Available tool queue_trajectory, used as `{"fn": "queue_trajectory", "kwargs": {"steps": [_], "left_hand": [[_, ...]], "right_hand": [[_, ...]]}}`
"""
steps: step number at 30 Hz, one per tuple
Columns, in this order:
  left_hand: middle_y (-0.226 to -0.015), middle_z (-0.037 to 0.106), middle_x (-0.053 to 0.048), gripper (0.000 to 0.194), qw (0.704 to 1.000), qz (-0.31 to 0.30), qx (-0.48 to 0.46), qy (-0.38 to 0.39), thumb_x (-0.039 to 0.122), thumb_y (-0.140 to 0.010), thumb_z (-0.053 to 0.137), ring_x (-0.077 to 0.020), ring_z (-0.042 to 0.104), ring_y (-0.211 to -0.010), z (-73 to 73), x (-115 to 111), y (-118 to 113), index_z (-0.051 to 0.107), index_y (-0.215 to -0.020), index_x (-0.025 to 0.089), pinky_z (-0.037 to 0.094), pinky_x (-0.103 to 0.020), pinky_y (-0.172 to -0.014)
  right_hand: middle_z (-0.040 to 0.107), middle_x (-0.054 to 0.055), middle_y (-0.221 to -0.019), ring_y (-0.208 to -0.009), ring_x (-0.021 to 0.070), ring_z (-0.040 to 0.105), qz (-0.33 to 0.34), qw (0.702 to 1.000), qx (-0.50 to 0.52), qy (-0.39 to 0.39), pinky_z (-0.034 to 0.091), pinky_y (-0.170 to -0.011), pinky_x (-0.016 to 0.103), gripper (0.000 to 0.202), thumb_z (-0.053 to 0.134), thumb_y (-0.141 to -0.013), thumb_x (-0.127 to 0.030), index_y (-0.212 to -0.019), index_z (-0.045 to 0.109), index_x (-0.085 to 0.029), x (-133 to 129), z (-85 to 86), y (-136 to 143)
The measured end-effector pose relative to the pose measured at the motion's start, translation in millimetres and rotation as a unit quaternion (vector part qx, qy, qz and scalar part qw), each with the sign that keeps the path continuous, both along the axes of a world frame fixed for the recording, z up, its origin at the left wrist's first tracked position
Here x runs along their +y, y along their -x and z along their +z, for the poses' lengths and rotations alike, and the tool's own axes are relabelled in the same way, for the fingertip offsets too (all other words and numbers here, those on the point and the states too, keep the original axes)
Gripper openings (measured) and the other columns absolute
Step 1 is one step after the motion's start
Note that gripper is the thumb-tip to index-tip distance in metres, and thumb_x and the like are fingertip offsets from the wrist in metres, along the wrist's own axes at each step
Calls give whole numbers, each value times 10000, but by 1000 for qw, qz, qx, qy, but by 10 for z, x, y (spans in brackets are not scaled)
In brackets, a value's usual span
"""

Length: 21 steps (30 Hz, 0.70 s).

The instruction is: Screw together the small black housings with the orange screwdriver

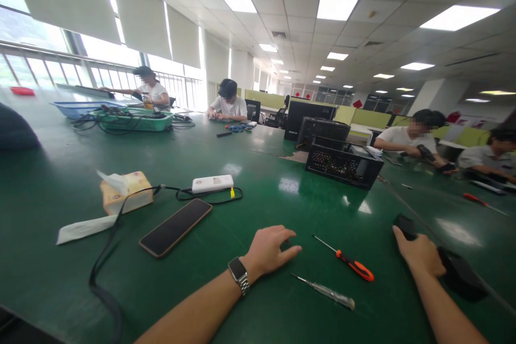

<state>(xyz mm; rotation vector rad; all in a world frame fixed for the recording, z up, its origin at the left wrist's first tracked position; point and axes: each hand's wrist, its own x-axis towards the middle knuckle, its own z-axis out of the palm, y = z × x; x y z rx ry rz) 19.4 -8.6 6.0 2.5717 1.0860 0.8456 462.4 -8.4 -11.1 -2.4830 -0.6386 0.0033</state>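
Observation:
My left hand (271, 250), with a watch (238, 273) on its wrist, rests on the green table, its thumb and index finger apart and nothing between them. To its right lie an orange-and-black screwdriver (355, 266) and, nearer to me, a clear-handled screwdriver (330, 294). At the right, my right hand (421, 255) is wrapped round a black object (406, 226) whose shape is partly hidden. A larger black part (461, 274) shows on the other side of that hand; whether the two are one piece is unclear.
A phone (176, 227), tissue box (127, 192) and white power strip (212, 184) with a black cable lie to the left. Further off are a green basket (135, 121) of cables and a black computer case (342, 164). Several people sit round the table; another screwdriver (475, 199) lies far right.

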Motion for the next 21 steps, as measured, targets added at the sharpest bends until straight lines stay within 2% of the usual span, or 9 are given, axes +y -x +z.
{"fn": "queue_trajectory", "kwargs": {"steps": [4,7,8,10,13,15,17,19,21], "left_hand": [[-900,693,-21,314,1000,-4,4,7,463,-893,557,-184,647,-813,-7,19,-2,660,-1071,226,490,-268,-719],[-1021,669,-36,351,1000,-6,5,5,443,-882,577,-204,632,-917,-4,30,-7,614,-1161,233,502,-291,-794],[-1080,652,-44,391,1000,-6,5,5,438,-873,590,-215,621,-957,-2,31,-12,583,-1209,237,503,-305,-822],[-1190,605,-63,510,1000,-5,3,8,433,-850,622,-237,597,-1024,0,30,-32,499,-1307,243,500,-343,-873],[-1326,524,-94,689,1000,-24,-6,15,432,-811,673,-272,547,-1125,-10,21,-79,376,-1404,243,467,-399,-956],[-1398,467,-102,756,998,-53,-15,20,428,-792,698,-288,503,-1191,-25,15,-108,336,-1430,243,433,-423,-1003],[-1394,476,-100,717,997,-69,-25,32,407,-805,693,-287,495,-1201,-40,17,-123,361,-1418,241,420,-431,-1014],[-1291,558,-97,613,996,-59,-36,50,380,-836,664,-275,536,-1136,-45,26,-121,423,-1378,225,440,-427,-979],[-1183,610,-86,507,996,-45,-44,67,365,-851,647,-263,572,-1056,-38,37,-109,499,-1311,213,462,-412,-928]], "right_hand": [[670,277,-1032,-990,461,609,31,992,32,-115,481,-773,540,734,526,-708,-649,-1133,673,-69,-65,-24,-8],[723,138,-946,-859,329,667,156,973,32,-164,526,-755,407,684,575,-686,-624,-1142,668,-122,-169,-63,408],[716,130,-999,-886,309,663,257,945,25,-199,521,-788,394,666,565,-719,-603,-1164,651,-115,-216,-65,626],[698,99,-1074,-951,279,646,421,886,-18,-194,506,-847,386,577,550,-771,-570,-1168,647,-163,-324,-43,1106],[688,77,-1080,-998,267,614,564,812,-90,-116,463,-912,430,428,565,-822,-498,-1146,652,-232,-481,37,1702],[668,88,-1130,-1062,282,574,609,782,-109,-83,414,-963,481,414,570,-837,-478,-1175,633,-249,-547,86,1891],[622,104,-1224,-1146,291,519,627,770,-99,-69,385,-995,496,472,552,-855,-478,-1266,574,-248,-573,112,1896],[572,110,-1296,-1202,286,476,620,778,-84,-65,388,-1003,478,526,530,-867,-483,-1334,515,-239,-572,115,1762],[592,107,-1255,-1155,283,509,596,798,-82,-49,424,-963,454,507,555,-845,-487,-1285,562,-236,-562,103,1564]]}}
